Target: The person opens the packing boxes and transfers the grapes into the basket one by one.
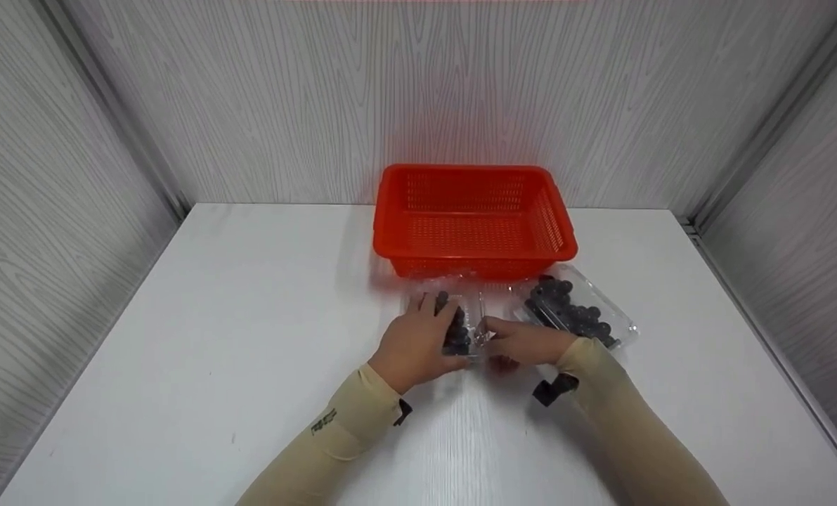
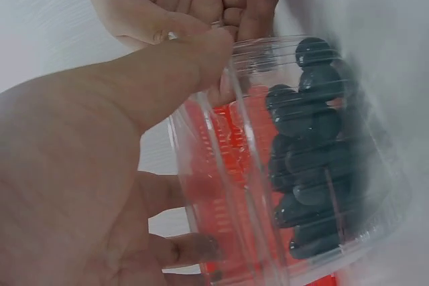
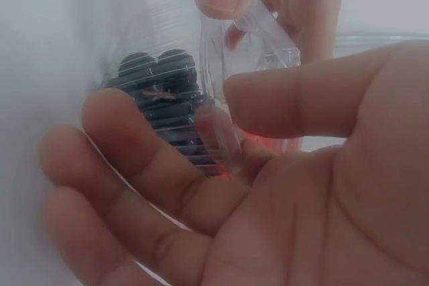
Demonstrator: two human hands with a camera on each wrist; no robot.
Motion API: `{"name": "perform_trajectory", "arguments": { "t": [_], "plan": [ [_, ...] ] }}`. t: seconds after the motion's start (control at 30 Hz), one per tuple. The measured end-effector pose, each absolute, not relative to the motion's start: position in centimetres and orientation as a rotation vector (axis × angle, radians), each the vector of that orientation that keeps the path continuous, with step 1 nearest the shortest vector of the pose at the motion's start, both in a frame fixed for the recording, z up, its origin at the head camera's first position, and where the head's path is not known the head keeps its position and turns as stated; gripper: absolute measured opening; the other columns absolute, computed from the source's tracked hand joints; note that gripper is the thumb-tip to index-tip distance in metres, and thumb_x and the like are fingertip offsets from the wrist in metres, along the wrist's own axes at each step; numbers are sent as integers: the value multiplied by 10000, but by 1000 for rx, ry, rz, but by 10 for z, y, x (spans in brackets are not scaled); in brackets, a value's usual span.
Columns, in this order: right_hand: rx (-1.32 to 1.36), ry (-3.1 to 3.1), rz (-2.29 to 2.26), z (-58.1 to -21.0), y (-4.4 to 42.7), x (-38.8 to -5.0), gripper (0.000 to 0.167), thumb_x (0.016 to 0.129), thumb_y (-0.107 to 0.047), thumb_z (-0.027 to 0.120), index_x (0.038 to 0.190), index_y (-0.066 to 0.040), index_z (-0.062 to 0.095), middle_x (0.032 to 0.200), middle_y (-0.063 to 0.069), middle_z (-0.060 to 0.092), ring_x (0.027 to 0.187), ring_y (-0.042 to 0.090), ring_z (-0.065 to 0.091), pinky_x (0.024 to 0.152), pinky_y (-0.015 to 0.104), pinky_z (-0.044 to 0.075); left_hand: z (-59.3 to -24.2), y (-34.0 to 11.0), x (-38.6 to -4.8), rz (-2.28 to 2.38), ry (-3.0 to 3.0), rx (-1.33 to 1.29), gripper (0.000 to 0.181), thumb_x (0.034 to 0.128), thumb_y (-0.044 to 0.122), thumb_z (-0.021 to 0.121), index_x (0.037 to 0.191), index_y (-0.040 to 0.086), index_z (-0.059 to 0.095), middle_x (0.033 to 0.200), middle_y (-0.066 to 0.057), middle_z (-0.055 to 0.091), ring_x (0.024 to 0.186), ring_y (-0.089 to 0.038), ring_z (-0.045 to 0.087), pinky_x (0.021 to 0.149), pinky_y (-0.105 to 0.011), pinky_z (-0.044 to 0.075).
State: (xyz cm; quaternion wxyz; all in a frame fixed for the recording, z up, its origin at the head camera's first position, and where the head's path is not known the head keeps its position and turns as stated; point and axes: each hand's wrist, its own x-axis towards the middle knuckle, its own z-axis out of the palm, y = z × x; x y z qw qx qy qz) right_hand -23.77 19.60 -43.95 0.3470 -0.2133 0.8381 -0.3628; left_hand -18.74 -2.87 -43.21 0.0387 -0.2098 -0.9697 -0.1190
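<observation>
A clear plastic box (image 1: 473,309) of dark round fruit (image 2: 312,145) stands on the white table, close in front of a red basket. My left hand (image 1: 418,344) grips this box, thumb on the near side and fingers spread along the other side. At the box's right edge is my right hand (image 1: 527,342). In the right wrist view, its thumb (image 3: 295,102) and forefinger pinch the thin plastic rim, while the other fingers (image 3: 134,138) curve loosely apart from the box. Part of the box is hidden by the left hand in the head view.
The red perforated basket (image 1: 471,258) stands at the back, against the wall. A second clear box (image 1: 608,303) with similar dark fruit lies to the right, beyond the right hand and partly behind it. Panelled walls (image 1: 284,105) enclose the table (image 1: 249,316).
</observation>
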Motion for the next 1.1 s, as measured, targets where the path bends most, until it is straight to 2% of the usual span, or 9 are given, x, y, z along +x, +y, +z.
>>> {"name": "perform_trajectory", "arguments": {
  "t": [0.13, 0.23, 0.47, 0.7, 0.93, 1.1],
  "plan": [
    [-580, 2190, -934, -437, 195, -243, 191, 1017, -182, 556, 1196, -121, 586, 956, 92, 667, 863, 237, 635, 789, 387, 558, -431, -30, -188, -307, -2935, -670, 868, 830, 564, 811, 1485, 73, 521, 1370, -230, 536, 1199, -350, 556, 848, -442, 616],
    [-612, 2215, -915, -434, 191, -244, 205, 1005, -161, 558, 1192, -88, 598, 949, 86, 658, 844, 228, 619, 772, 381, 547, -430, -33, -186, -309, -2942, -660, 865, 836, 558, 809, 1483, 65, 519, 1385, -242, 528, 1224, -366, 536, 860, -445, 614],
    [-651, 2284, -833, -429, 190, -243, 182, 1012, -159, 539, 1177, -137, 612, 882, 84, 643, 802, 220, 582, 756, 368, 494, -427, -37, -188, -407, -2955, -652, 856, 832, 517, 832, 1503, 98, 504, 1399, -228, 520, 1212, -367, 562, 880, -495, 603],
    [-663, 2292, -815, -431, 195, -241, 184, 1047, -188, 531, 1209, -121, 588, 853, 106, 629, 775, 222, 564, 744, 355, 466, -424, -38, -190, -470, -2968, -673, 859, 833, 478, 841, 1531, 133, 478, 1422, -218, 517, 1186, -365, 590, 924, -503, 586],
    [-665, 2374, -706, -429, 191, -237, 179, 1038, -213, 523, 1183, -131, 589, 789, 36, 622, 722, 175, 537, 689, 349, 433, -423, -40, -189, -476, -2989, -681, 851, 828, 422, 859, 1530, 115, 488, 1440, -215, 517, 1221, -361, 576, 973, -504, 563],
    [-655, 2387, -672, -429, 188, -236, 210, 1037, -208, 503, 1218, -148, 591, 841, 74, 660, 752, 177, 549, 730, 369, 448, -422, -41, -189, -508, -3045, -652, 856, 822, 410, 866, 1537, 134, 484, 1452, -207, 519, 1224, -353, 590, 1011, -512, 540]
  ]
}}
